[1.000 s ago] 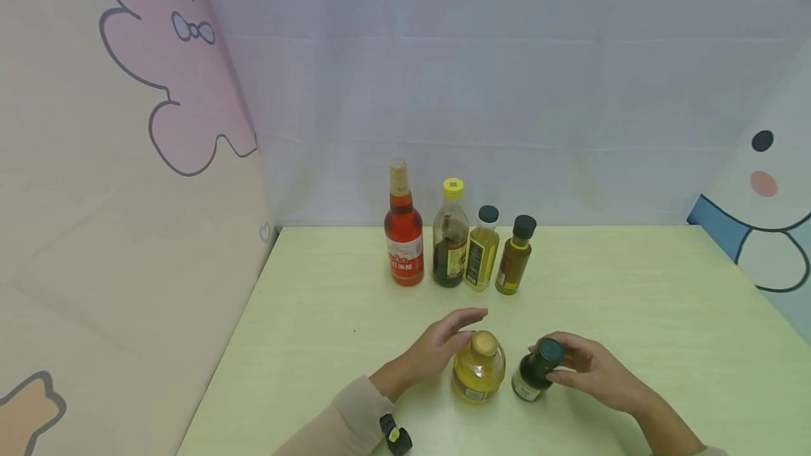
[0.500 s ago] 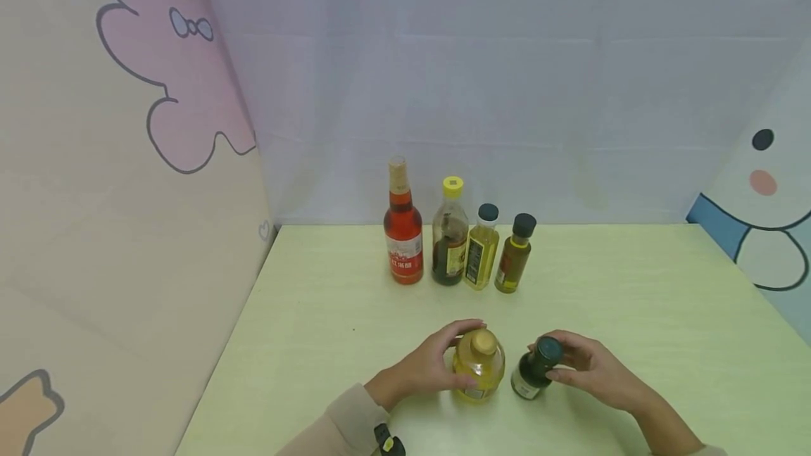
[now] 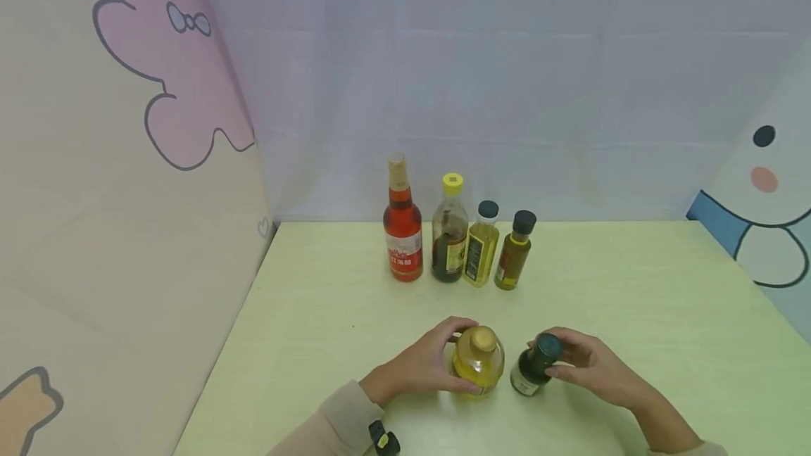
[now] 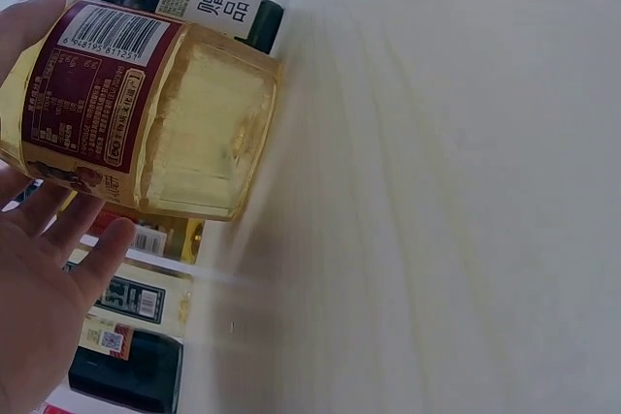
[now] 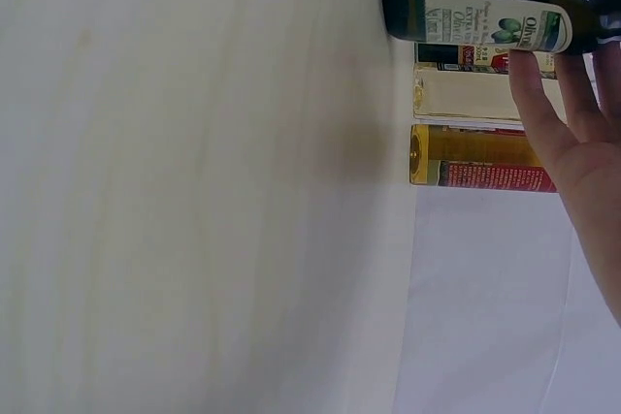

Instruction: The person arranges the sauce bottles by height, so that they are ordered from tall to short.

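My left hand (image 3: 421,366) holds a squat bottle of yellow cooking oil (image 3: 484,367) with a gold cap, thumb in front and fingers behind. In the left wrist view, the bottle's maroon label with a barcode (image 4: 116,36) faces the camera. Just to its right stands a small dark green olive oil bottle (image 3: 527,374). My right hand (image 3: 598,373) grips that one near its neck between thumb and fingers. Its olive-printed label (image 5: 500,21) shows in the right wrist view. Both bottles appear upright on the table, a narrow gap between them.
Farther back, several bottles stand in a row: a tall red vinegar bottle (image 3: 403,238), a yellow-capped dark sauce bottle (image 3: 449,245), a square oil bottle (image 3: 481,252) and a small brownish oil bottle (image 3: 513,255). A pale curtain (image 3: 507,90) hangs behind the table (image 3: 304,343).
My left hand has closed in around the yellow oil bottle, its thumb coming down onto the front. The right hand keeps its hold on the olive oil bottle.
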`<state>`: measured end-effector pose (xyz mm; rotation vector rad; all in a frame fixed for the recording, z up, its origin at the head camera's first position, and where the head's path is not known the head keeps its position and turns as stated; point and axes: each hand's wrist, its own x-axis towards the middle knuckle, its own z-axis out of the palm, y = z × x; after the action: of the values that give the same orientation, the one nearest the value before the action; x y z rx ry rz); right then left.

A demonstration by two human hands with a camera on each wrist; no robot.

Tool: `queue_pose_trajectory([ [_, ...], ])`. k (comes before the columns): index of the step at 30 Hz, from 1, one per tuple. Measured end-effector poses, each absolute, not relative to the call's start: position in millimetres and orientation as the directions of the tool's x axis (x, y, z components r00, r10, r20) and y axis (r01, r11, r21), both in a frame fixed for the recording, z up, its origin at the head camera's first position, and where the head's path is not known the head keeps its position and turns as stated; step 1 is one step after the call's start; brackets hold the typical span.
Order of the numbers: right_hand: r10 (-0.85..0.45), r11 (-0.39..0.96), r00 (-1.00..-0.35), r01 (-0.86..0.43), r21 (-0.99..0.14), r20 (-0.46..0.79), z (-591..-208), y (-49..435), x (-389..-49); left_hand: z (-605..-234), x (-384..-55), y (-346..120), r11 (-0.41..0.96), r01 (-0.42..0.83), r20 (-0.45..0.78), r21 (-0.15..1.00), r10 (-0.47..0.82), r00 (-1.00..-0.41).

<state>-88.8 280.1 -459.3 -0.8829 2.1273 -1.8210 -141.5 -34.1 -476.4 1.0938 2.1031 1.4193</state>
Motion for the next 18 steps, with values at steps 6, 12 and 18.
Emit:
queue_pose_trajectory([
  [6, -0.549, 0.080, -0.807, -0.313, -0.947, 0.220, -459.5, 279.8, -88.7, -474.9, -141.1, -33.9, 0.206, 0.395, 0.098, 0.895, 0.774, -0.626],
  [12, -0.537, 0.097, -0.814, -0.318, -0.943, 0.220, -460.0, 279.8, -87.9, -474.0, -139.6, -32.8, 0.211, 0.398, 0.101, 0.893, 0.768, -0.633],
  [18, -0.537, 0.097, -0.816, -0.313, -0.945, 0.215, -460.1, 279.3, -87.5, -472.6, -138.0, -31.5, 0.199, 0.391, 0.117, 0.899, 0.750, -0.651],
])
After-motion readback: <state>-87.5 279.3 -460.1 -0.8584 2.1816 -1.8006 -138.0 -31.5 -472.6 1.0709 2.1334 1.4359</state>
